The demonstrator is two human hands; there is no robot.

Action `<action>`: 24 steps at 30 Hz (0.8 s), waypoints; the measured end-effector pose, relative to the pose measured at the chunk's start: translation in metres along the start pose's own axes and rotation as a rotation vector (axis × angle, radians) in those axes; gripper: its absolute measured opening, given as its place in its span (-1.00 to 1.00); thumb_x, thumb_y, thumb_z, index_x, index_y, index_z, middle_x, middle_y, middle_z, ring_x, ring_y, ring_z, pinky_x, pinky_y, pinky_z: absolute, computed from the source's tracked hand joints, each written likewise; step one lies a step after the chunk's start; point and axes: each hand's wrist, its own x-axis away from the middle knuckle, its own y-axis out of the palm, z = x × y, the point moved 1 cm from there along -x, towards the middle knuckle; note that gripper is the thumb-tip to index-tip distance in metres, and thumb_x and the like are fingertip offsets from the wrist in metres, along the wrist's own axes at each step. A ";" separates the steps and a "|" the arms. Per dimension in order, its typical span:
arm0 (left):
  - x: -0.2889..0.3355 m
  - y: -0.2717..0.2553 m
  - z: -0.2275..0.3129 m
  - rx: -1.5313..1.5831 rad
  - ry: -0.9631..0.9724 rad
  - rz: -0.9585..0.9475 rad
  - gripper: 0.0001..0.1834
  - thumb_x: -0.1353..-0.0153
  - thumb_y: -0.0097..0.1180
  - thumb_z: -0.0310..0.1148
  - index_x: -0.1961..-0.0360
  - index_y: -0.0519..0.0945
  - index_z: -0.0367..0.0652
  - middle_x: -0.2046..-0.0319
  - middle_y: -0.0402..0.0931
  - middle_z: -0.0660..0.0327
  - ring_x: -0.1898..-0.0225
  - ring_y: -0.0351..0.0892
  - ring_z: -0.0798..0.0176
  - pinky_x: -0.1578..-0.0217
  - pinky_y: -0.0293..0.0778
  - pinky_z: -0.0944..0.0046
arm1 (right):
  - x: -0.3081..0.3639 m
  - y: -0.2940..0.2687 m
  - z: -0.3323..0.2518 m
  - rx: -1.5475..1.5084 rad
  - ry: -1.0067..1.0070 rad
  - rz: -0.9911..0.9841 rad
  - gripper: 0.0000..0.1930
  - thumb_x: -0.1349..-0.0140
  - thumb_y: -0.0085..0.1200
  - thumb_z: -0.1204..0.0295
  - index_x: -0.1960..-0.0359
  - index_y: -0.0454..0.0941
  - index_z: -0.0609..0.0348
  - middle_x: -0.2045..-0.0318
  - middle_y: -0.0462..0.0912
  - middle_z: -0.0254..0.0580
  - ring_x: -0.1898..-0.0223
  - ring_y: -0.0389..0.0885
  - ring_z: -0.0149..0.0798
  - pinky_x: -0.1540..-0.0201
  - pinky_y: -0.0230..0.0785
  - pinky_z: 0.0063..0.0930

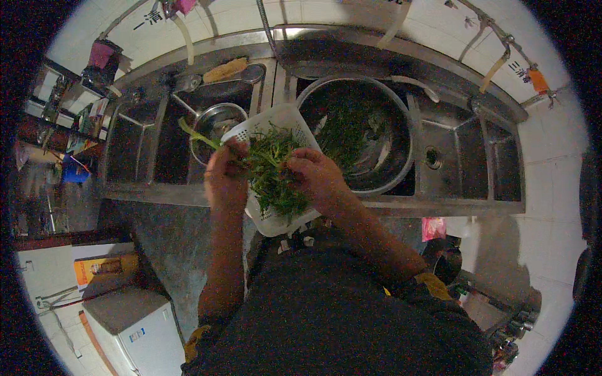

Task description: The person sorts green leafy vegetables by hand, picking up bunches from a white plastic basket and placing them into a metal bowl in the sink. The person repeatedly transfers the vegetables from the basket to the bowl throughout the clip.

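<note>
In front of my body my left hand [224, 178] is closed around leafy green herbs [276, 194], and a pale green stalk [199, 134] sticks out past its fingers to the left. My right hand [321, 180] pinches the same greens from the other side. Beneath both hands a white perforated plastic basket [290, 116] is tilted across the sink's front edge, with greens heaped over it. Just right of it, a large round metal basin [409, 128] holds water and more fine green leaves [345, 128]. Finger details are partly hidden by the leaves.
A smaller metal bowl [200, 119] sits in the left sink, below a tan scrubber-like object [226, 70] on the ledge. Right of the basin lies another sink compartment with a drain [433, 156]. A white cabinet [144, 338] stands low on the left.
</note>
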 end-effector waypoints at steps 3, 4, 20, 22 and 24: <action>-0.001 -0.021 0.012 0.414 -0.093 0.047 -0.71 -0.49 0.03 -0.27 -0.01 0.61 -0.27 0.17 0.65 0.18 0.15 0.58 0.26 0.02 0.49 0.21 | 0.002 -0.006 -0.005 -0.141 0.053 -0.016 -0.79 -0.38 0.17 0.41 0.00 0.56 0.13 0.16 0.71 -0.21 0.15 0.68 -0.28 0.10 0.54 -0.34; 0.000 -0.028 0.015 0.414 -0.107 0.051 -0.72 -0.49 0.04 -0.27 0.02 0.59 -0.29 0.28 0.64 0.19 0.25 0.57 0.26 0.09 0.48 0.19 | 0.000 -0.008 -0.004 -0.085 0.057 0.000 -0.76 -0.38 0.18 0.41 -0.03 0.56 0.14 0.14 0.71 -0.19 0.13 0.69 -0.27 0.08 0.55 -0.34; 0.014 -0.018 -0.028 0.184 -0.301 -0.111 -0.56 -0.53 0.01 -0.21 -0.15 0.60 -0.41 0.02 0.69 0.01 0.00 0.67 0.17 -0.06 0.53 0.19 | 0.010 0.014 -0.025 0.796 -0.391 0.006 -0.73 -0.38 0.23 0.37 0.00 0.63 0.27 0.17 0.72 -0.18 0.13 0.62 -0.39 0.04 0.50 -0.43; 0.014 -0.014 -0.028 0.171 -0.264 -0.193 -0.55 -0.52 0.01 -0.21 -0.16 0.59 -0.42 -0.06 0.65 -0.01 -0.09 0.62 0.12 -0.15 0.48 0.14 | 0.010 0.027 -0.006 0.747 -0.379 0.025 -0.76 -0.39 0.21 0.36 0.05 0.64 0.26 0.23 0.71 -0.19 0.17 0.62 -0.38 0.07 0.50 -0.40; 0.014 -0.011 -0.031 0.163 -0.253 -0.201 -0.54 -0.51 0.01 -0.22 -0.18 0.58 -0.42 -0.11 0.63 -0.02 -0.15 0.60 0.09 -0.21 0.43 0.11 | -0.001 0.032 0.011 0.676 -0.374 -0.011 -0.77 -0.40 0.19 0.35 0.08 0.65 0.27 0.27 0.71 -0.19 0.20 0.62 -0.35 0.08 0.50 -0.37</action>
